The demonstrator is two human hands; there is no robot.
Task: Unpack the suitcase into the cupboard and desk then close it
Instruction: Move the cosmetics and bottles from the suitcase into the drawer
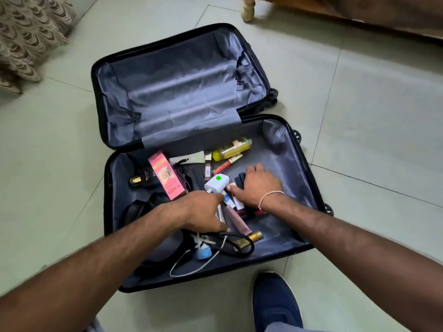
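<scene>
The black suitcase (309, 178) lies open on the floor; its far half (182, 87) holds nothing but grey lining. In the near half lie a pink Pond's box (166, 179), a black perfume bottle (141, 180), a yellow bottle (231, 149), lip gloss tubes (221, 167), a white charger (217, 183) with its cable (191, 265), a blue-capped bottle (203, 252) and a black strap (141, 209). My left hand (203, 210) curls over a bunch of cosmetic tubes (236, 222). My right hand (260, 185) lies palm down on small dark items, its thumb touching the charger.
Pale floor tiles surround the suitcase. A patterned cloth (26, 37) hangs at the far left. A wooden furniture leg (248, 9) and brown furniture (359, 13) stand at the far right. My blue shoe (275, 303) is just in front of the suitcase.
</scene>
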